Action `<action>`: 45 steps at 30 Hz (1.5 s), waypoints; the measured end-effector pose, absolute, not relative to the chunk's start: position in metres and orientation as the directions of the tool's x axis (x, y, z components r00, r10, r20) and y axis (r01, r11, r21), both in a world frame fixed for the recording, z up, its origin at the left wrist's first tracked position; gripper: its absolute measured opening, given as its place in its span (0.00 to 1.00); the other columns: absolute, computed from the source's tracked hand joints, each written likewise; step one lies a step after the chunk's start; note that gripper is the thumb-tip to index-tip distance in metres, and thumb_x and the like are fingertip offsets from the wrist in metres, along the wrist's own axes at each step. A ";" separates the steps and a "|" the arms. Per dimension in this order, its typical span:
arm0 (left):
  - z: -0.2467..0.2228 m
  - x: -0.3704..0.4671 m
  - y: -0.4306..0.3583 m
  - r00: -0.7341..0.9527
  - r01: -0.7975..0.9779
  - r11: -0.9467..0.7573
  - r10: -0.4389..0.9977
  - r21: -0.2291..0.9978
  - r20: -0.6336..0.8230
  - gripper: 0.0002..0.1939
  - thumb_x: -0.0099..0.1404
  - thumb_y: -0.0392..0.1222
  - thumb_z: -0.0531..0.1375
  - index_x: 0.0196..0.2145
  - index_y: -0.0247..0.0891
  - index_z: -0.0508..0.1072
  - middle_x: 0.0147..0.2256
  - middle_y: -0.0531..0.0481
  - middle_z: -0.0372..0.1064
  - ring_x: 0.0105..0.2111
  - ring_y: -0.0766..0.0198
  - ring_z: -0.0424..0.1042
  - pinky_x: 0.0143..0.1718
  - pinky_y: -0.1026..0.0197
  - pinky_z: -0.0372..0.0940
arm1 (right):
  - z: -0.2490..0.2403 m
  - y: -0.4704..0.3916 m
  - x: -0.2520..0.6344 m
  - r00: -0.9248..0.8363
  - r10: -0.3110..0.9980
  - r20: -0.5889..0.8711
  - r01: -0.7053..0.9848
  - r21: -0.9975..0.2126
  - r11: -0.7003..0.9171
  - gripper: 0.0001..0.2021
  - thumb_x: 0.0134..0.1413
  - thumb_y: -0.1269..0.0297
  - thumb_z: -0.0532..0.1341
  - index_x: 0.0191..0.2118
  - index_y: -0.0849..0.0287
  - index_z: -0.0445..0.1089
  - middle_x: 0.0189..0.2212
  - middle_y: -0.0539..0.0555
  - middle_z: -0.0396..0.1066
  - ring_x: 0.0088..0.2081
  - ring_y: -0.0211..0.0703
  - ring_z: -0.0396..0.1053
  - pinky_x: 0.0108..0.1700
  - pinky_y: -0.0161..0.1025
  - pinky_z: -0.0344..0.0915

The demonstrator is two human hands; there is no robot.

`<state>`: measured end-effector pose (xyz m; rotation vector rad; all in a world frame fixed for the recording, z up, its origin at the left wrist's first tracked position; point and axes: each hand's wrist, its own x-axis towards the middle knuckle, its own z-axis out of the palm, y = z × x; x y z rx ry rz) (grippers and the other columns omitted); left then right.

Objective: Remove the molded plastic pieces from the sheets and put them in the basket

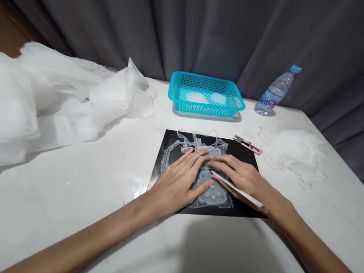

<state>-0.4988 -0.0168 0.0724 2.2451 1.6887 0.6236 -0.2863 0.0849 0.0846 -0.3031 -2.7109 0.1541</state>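
Observation:
A translucent moulded sheet (214, 193) with ragged edges lies on a black mat (243, 150) on the white table. Flat on the sheet's left part rests my left hand (185, 176), its fingers spread and holding nothing. My right hand (238, 174) is at the sheet's right side, its fingertips near those of my left hand. A thin pale stick-like tool (237, 191) is held in my right hand, slanting from the sheet down toward the wrist.
Crumpled white plastic (55, 109) covers the back left. Behind the mat is a blue basket (206, 104) with white pieces inside. Small pink snips (248, 144), a water bottle (275, 92) and a clear scrap pile (293, 152) are at the right.

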 end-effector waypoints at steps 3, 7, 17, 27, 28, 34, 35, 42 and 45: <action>0.071 -0.499 -0.018 0.217 0.841 -0.274 0.961 0.467 0.172 0.34 0.77 0.60 0.51 0.71 0.36 0.56 0.74 0.41 0.47 0.74 0.53 0.48 0.75 0.49 0.46 | 0.079 0.080 -0.287 -0.899 0.214 0.383 0.198 -0.082 0.977 0.15 0.74 0.70 0.53 0.59 0.59 0.69 0.49 0.62 0.77 0.48 0.51 0.75 0.50 0.47 0.74; 0.068 -0.500 -0.017 0.236 0.847 -0.282 0.959 0.451 0.158 0.44 0.78 0.61 0.49 0.76 0.31 0.37 0.76 0.38 0.36 0.76 0.53 0.39 0.75 0.50 0.43 | 0.079 0.091 -0.290 -0.789 0.379 0.483 0.311 -0.218 0.925 0.14 0.73 0.71 0.53 0.57 0.60 0.70 0.47 0.62 0.76 0.49 0.52 0.73 0.52 0.49 0.72; 0.076 -0.506 -0.019 0.175 0.806 -0.228 0.973 0.547 0.148 0.41 0.76 0.61 0.53 0.75 0.38 0.45 0.76 0.39 0.39 0.74 0.50 0.45 0.73 0.47 0.46 | 0.097 0.154 -0.279 -0.358 0.782 0.510 0.463 -0.631 0.623 0.10 0.67 0.63 0.59 0.42 0.58 0.77 0.40 0.58 0.77 0.44 0.51 0.75 0.49 0.49 0.70; 0.099 -0.513 -0.002 0.019 0.250 0.158 0.986 0.955 -0.169 0.27 0.74 0.63 0.53 0.47 0.38 0.79 0.38 0.47 0.77 0.34 0.59 0.70 0.36 0.59 0.62 | 0.127 0.068 -0.286 -0.874 0.431 0.225 0.058 -0.832 0.551 0.18 0.76 0.57 0.52 0.56 0.48 0.78 0.47 0.55 0.71 0.47 0.44 0.71 0.51 0.43 0.70; 0.098 -0.514 -0.001 0.038 0.268 0.153 0.985 0.951 -0.170 0.24 0.72 0.62 0.57 0.47 0.39 0.79 0.39 0.48 0.77 0.32 0.61 0.68 0.33 0.61 0.60 | 0.126 0.068 -0.285 -0.856 0.455 0.245 0.063 -0.825 0.562 0.19 0.76 0.57 0.50 0.58 0.47 0.77 0.49 0.55 0.69 0.50 0.45 0.70 0.55 0.44 0.68; 0.095 -0.517 -0.006 0.105 0.393 0.088 0.985 0.916 -0.140 0.21 0.71 0.58 0.62 0.54 0.43 0.74 0.38 0.54 0.77 0.28 0.65 0.58 0.32 0.62 0.53 | 0.102 0.086 -0.289 -0.627 0.659 0.416 0.297 -0.654 0.696 0.19 0.77 0.61 0.48 0.57 0.53 0.74 0.52 0.58 0.68 0.57 0.50 0.64 0.61 0.51 0.61; 0.095 -0.517 -0.007 0.111 0.414 0.065 0.986 0.908 -0.121 0.22 0.70 0.57 0.62 0.55 0.43 0.73 0.37 0.54 0.76 0.29 0.65 0.58 0.32 0.62 0.53 | 0.098 0.086 -0.292 -0.662 0.637 0.396 0.318 -0.620 0.717 0.18 0.77 0.61 0.47 0.55 0.54 0.74 0.50 0.58 0.70 0.54 0.50 0.65 0.59 0.51 0.61; 0.091 -0.513 -0.009 0.107 0.356 -0.023 0.994 0.934 -0.016 0.17 0.72 0.53 0.62 0.48 0.40 0.67 0.33 0.54 0.78 0.31 0.63 0.67 0.37 0.61 0.58 | 0.096 0.078 -0.309 -0.822 0.527 0.217 0.356 -0.526 0.772 0.12 0.76 0.62 0.52 0.42 0.54 0.72 0.39 0.52 0.75 0.41 0.46 0.67 0.47 0.48 0.56; 0.087 -0.512 -0.010 0.090 0.331 -0.020 0.996 0.943 -0.011 0.16 0.71 0.55 0.63 0.41 0.40 0.67 0.32 0.54 0.76 0.33 0.62 0.71 0.35 0.62 0.59 | 0.096 0.081 -0.311 -0.826 0.526 0.204 0.293 -0.641 0.709 0.10 0.73 0.60 0.57 0.39 0.54 0.72 0.36 0.50 0.74 0.41 0.44 0.69 0.47 0.46 0.55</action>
